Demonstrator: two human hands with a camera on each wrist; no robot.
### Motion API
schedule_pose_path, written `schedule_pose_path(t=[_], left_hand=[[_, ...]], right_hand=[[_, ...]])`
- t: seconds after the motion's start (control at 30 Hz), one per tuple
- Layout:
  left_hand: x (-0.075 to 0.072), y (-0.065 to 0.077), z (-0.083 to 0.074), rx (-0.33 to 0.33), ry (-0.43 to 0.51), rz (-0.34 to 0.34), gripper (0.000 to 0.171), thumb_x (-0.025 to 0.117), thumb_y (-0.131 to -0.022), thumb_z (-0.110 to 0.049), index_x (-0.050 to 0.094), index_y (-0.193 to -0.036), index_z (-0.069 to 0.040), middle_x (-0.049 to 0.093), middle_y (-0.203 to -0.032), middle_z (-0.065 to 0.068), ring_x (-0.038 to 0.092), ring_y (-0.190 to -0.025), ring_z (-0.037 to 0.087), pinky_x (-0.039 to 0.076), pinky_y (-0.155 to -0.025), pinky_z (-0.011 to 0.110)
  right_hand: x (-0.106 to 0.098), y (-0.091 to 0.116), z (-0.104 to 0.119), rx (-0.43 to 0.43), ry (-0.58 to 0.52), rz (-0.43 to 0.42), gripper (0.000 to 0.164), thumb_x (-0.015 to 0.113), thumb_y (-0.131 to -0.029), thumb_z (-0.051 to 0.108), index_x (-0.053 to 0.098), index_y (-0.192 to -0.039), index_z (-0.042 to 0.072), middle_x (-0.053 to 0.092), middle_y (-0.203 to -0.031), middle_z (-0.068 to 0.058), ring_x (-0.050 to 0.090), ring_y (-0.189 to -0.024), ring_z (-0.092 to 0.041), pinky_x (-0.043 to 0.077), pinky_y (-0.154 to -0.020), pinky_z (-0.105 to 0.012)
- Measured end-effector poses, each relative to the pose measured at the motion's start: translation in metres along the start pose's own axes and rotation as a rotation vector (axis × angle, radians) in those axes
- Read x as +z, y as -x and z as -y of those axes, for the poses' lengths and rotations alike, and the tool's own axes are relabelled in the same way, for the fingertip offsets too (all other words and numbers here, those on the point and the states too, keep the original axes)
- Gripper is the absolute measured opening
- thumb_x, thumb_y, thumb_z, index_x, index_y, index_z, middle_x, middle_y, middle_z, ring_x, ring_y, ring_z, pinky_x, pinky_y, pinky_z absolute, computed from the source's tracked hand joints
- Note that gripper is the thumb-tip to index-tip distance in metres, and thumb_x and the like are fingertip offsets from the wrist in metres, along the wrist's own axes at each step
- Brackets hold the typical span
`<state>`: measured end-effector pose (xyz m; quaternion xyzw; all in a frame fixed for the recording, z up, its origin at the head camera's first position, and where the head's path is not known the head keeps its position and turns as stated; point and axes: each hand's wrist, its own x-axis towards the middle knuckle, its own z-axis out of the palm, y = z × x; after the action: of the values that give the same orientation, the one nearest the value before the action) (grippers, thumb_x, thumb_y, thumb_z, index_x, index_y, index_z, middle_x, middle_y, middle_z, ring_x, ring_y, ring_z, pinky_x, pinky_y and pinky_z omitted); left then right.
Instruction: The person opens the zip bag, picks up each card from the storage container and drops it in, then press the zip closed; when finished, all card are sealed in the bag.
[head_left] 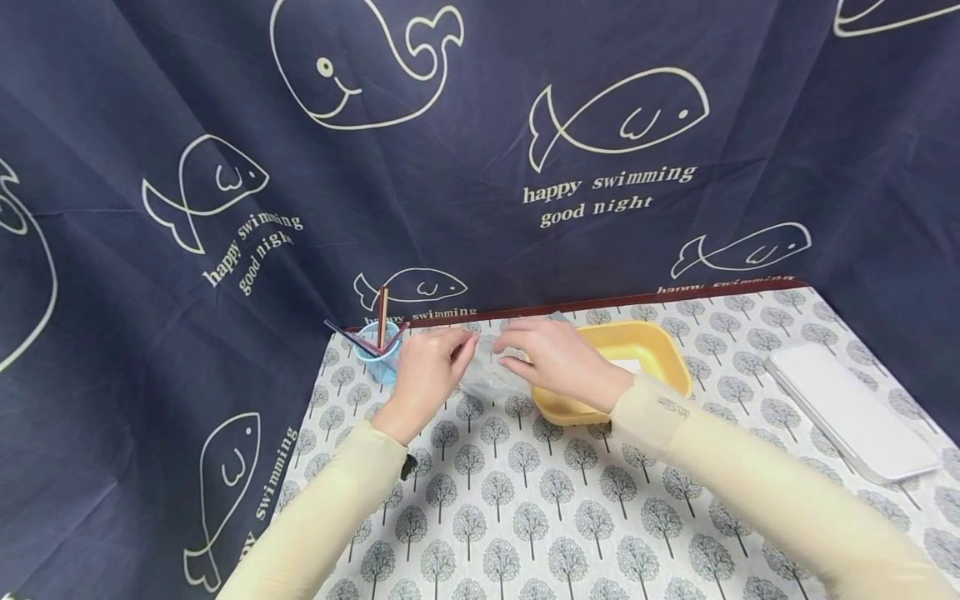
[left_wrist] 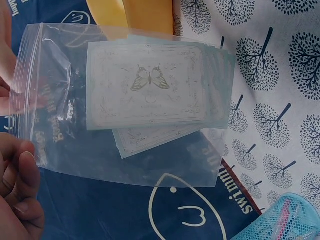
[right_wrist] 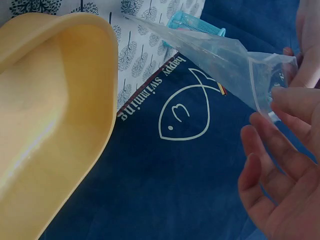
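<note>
A clear zip-lock bag [left_wrist: 70, 145] hangs between my hands over the table. Inside it lies a small stack of pale cards [left_wrist: 150, 85], the top one printed with a butterfly. My left hand [head_left: 435, 362] pinches the bag's zip end from the left, its fingers curled. On the other side, my right hand [head_left: 555, 354] holds the same end between thumb and index finger, while its other fingers [right_wrist: 255, 175] are loosely bent away from the plastic. In the head view the bag is faint and partly hidden by the hands.
Just right of the bag stands a yellow tray [head_left: 678, 367] with something white in it. A blue mesh cup [head_left: 382, 375] with pencils is at the left. Farther right lies a white flat box [head_left: 851, 408]. A dark fish-print curtain [head_left: 480, 208] hangs behind the table.
</note>
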<state>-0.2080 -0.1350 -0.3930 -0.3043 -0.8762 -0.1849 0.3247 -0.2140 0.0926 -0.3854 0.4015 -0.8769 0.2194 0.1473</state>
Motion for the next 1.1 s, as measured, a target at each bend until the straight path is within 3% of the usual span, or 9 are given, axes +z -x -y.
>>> schedule_pose_path(t=[0.2,0.37,0.7,1.1], left_hand=[[0.000,0.001,0.000,-0.014,0.000,0.005,0.028,0.073,-0.097,-0.014,0.066,-0.070,-0.014,0.061,-0.060,-0.004,0.054,-0.051,0.012,0.045,-0.052,0.032],[-0.001,0.001,0.001,-0.022,0.006,0.010,0.030,0.073,-0.098,-0.014,0.064,-0.069,-0.014,0.061,-0.061,-0.005,0.055,-0.052,0.012,0.045,-0.052,0.032],[-0.001,0.003,0.002,-0.025,0.007,0.008,0.032,0.073,-0.098,-0.014,0.062,-0.067,-0.015,0.061,-0.060,-0.004,0.055,-0.051,0.012,0.044,-0.051,0.031],[-0.001,0.002,0.003,-0.030,0.009,0.006,0.021,0.075,-0.095,-0.012,0.071,-0.074,-0.012,0.066,-0.064,-0.002,0.059,-0.054,0.013,0.046,-0.052,0.030]], right_hand=[[-0.011,0.008,-0.004,-0.046,-0.019,-0.046,0.009,0.079,-0.094,0.016,0.077,-0.102,0.015,0.075,-0.105,0.003,0.071,-0.095,-0.019,0.057,-0.086,-0.039],[-0.019,0.013,-0.013,-0.025,-0.003,-0.054,0.006,0.079,-0.094,0.015,0.078,-0.100,0.016,0.076,-0.102,0.005,0.071,-0.093,-0.018,0.056,-0.086,-0.039],[-0.027,0.022,-0.037,0.067,0.032,-0.036,0.006,0.079,-0.093,0.014,0.078,-0.098,0.016,0.075,-0.096,0.005,0.071,-0.088,-0.020,0.056,-0.079,-0.043],[-0.025,0.046,-0.087,0.231,0.048,0.049,0.005,0.075,-0.094,0.011,0.078,-0.098,0.011,0.075,-0.094,0.000,0.070,-0.085,-0.023,0.055,-0.079,-0.044]])
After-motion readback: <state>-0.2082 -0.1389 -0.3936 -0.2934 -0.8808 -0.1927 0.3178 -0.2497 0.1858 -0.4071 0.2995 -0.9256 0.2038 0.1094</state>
